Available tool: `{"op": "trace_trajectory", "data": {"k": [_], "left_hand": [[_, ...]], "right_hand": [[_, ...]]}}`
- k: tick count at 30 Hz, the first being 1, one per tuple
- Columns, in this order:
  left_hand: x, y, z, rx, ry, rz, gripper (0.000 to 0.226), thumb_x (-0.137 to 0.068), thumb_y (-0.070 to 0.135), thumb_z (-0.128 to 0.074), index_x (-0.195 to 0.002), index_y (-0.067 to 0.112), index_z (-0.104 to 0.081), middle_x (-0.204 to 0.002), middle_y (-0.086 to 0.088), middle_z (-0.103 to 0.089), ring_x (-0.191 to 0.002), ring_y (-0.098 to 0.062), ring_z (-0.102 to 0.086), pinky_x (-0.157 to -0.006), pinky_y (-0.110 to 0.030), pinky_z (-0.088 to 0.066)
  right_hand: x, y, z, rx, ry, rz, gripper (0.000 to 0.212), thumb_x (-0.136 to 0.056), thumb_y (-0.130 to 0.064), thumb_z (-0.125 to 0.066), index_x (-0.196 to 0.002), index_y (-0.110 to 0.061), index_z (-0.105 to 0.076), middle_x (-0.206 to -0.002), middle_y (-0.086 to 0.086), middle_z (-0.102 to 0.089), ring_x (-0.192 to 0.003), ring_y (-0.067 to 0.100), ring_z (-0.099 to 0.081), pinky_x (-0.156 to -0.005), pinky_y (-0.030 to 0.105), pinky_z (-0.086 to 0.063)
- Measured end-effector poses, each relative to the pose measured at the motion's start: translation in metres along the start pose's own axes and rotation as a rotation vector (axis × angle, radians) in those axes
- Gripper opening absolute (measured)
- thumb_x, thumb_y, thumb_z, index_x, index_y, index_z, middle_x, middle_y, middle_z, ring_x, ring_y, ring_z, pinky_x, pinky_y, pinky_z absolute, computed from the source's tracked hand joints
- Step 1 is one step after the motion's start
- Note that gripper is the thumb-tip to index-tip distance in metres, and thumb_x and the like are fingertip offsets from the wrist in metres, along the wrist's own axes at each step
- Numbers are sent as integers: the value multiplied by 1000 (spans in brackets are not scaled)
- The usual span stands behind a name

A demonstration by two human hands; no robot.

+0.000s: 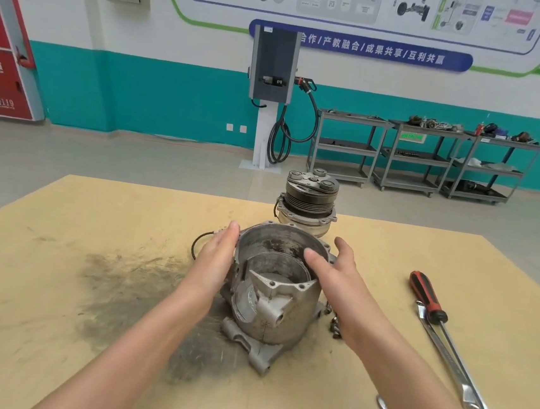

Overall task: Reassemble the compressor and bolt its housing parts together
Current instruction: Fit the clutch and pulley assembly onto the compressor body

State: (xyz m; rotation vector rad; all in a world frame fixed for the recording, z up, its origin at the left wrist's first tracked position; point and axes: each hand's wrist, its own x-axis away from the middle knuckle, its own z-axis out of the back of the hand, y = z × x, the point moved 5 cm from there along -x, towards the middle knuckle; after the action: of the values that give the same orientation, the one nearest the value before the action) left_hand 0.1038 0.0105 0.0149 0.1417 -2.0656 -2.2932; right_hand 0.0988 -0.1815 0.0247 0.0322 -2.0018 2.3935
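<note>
A grey metal compressor housing point(276, 313) stands upright in the middle of the wooden table point(59, 250), its open round mouth facing up. My left hand point(215, 258) lies flat against the housing's left outer wall, fingers straight. My right hand point(335, 270) is at the right rim, with the thumb over the rim inside the mouth and the fingers outside. Behind the housing stands the clutch and pulley part point(308, 201), with a thin black wire point(197, 246) curling out to the left. Small bolts point(334, 327) lie beside the housing's right foot, partly hidden by my right wrist.
A red-and-black-handled screwdriver point(430, 305) and a long wrench point(457, 370) lie on the table's right side. A small metal piece point(382, 404) lies near the front. Dark grime stains the wood left of the housing. Shelf carts point(421, 156) and a charging post point(270, 99) stand by the far wall.
</note>
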Motion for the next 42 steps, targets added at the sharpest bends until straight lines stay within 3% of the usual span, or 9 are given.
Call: {"op": "trace_trajectory", "data": {"k": [5, 9, 12, 17, 22, 29, 35, 38, 42], "left_hand": [[3, 0, -3, -65, -79, 33, 48, -98, 59, -30, -116, 33, -66, -111, 18, -69, -111, -2, -58, -85, -21, -42], [22, 3, -1, -67, -9, 42, 48, -99, 55, -32, -132, 30, -55, -133, 18, -56, -126, -3, -47, -108, -34, -35], [42, 5, -3, -62, -37, 33, 31, -99, 52, -32, -112, 43, -59, -103, 45, -58, -100, 27, -48, -91, -17, -39], [64, -4, 2, -3, -116, 84, 60, -90, 66, -37, -143, 40, -39, -146, 28, -37, -136, 4, -31, -115, -30, -18], [52, 9, 10, -71, -42, -8, 67, -85, 67, -32, -148, 46, -22, -148, 35, -19, -129, 13, -17, -106, -24, -15], [42, 5, -10, -49, -98, -44, 58, -90, 62, -27, -147, 50, -20, -145, 36, -18, -128, 15, -17, -105, -19, -13], [48, 8, -11, -34, -114, -52, 68, -80, 72, -29, -145, 57, -15, -119, 55, -16, -116, 26, -21, -104, -21, -17], [54, 6, -3, -35, -113, -101, 70, -78, 74, -32, -143, 58, -14, -118, 58, -24, -101, 42, -21, -102, -18, -19], [71, -12, 19, -140, -4, -276, 58, -89, 72, -34, -142, 56, -20, -141, 46, -27, -130, 24, -22, -106, -20, -21]], "right_hand": [[-5, 1, -1, -12, -22, 14, 70, -97, -14, -44, -152, -38, -8, -153, -3, -26, -133, 19, -35, -99, 32, -31], [-14, -1, 3, -30, -124, -15, 72, -95, -6, -44, -150, -44, -17, -132, -8, -34, -123, 19, -45, -106, 41, -37], [-21, -7, 4, -64, -256, -30, 71, -94, 2, -45, -149, -39, -25, -147, -5, -33, -125, 22, -49, -109, 48, -40], [-30, -22, 10, 42, -269, -23, 60, -97, -11, -54, -150, -24, -29, -148, 1, -41, -118, 18, -54, -98, 38, -49], [-10, -14, 23, 151, -124, -100, 48, -96, -35, -57, -139, -18, -44, -120, -2, -62, -111, 16, -57, -103, 41, -44], [3, -7, 13, 121, -119, -64, 30, -101, -11, -37, -100, -29, -62, -104, -6, -71, -104, 13, -64, -97, 35, -48], [-8, -11, 16, 144, -131, -57, 35, -101, -9, -34, -114, -21, -65, -97, 0, -75, -91, 18, -71, -77, 30, -56], [-13, -12, 23, 121, -165, -72, 27, -103, -22, -43, -121, -22, -63, -108, -2, -73, -107, 20, -65, -98, 38, -48], [-35, -35, 46, 144, -48, 48, 38, -101, -33, -48, -135, -18, -50, -116, -4, -66, -107, 12, -61, -93, 37, -49]]}}
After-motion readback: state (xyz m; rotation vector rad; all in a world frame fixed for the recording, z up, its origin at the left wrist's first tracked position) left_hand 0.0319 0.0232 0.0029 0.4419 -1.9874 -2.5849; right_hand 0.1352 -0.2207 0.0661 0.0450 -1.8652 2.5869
